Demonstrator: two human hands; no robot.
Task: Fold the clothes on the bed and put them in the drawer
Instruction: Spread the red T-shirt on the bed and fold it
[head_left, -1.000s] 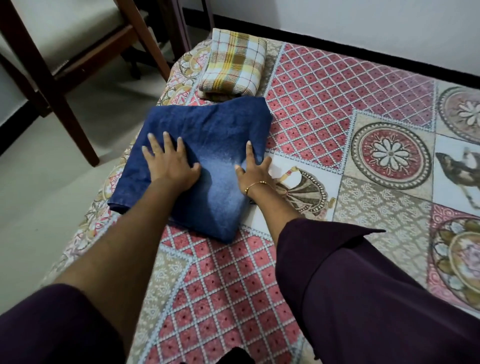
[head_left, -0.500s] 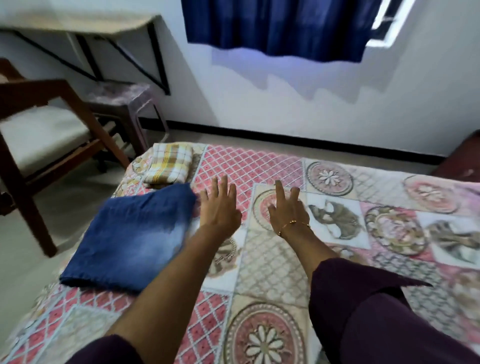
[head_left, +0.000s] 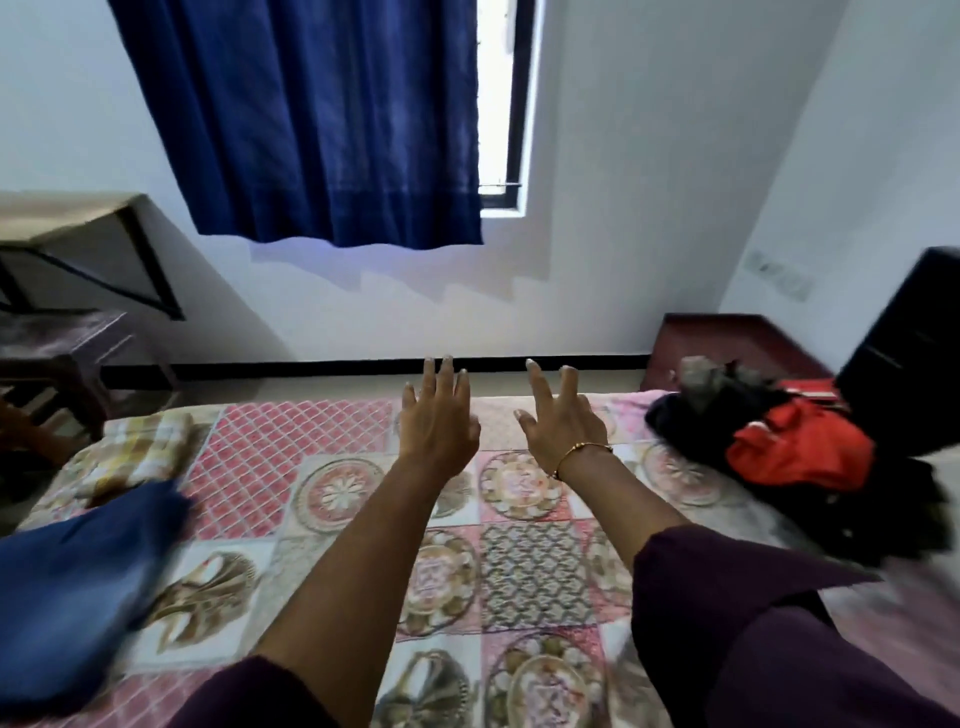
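Red and black clothes pile at bed's right; left hand and right hand hover side by side, fingers spread, holding nothing.

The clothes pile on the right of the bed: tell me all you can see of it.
The clothes pile is an unfolded, crumpled heap lying on the bed at its far right side, in front of a dark cabinet. It holds black fabric, a bright red-orange garment on top, and something greyish at the back. It is blurred, so single pieces cannot be told apart. Neither hand touches it.
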